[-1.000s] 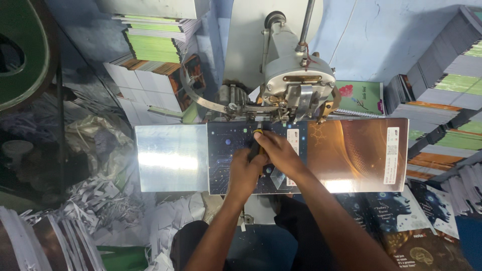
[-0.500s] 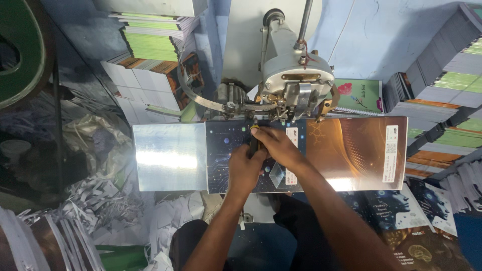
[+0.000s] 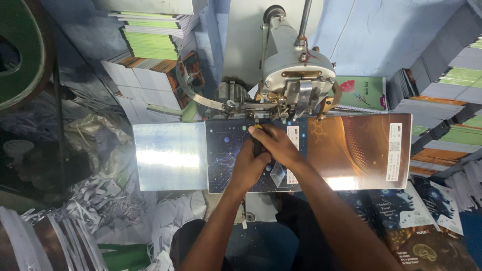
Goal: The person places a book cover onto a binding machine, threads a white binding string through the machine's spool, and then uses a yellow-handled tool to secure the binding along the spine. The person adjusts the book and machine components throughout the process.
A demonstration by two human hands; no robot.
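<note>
The glossy cover sheet [image 3: 351, 150] lies flat under the stitching machine head [image 3: 296, 75], its long axis running left to right across your lap. Both your hands meet at its centre fold, just below the machine head. Your right hand [image 3: 278, 145] lies over the fold with fingers curled down, reaching highest toward the head, so it is the nearer one. Your left hand [image 3: 248, 168] presses just beside it, fingers closed over the fold; whether either pinches the sheet you cannot tell. Right of the head, a green notebook [image 3: 361, 93] lies against the wall. Left of the head, stacked booklets [image 3: 150, 45]. Below and left, paper trimmings [image 3: 115, 200] are heaped. Nothing stands between your hands and the head.
</note>
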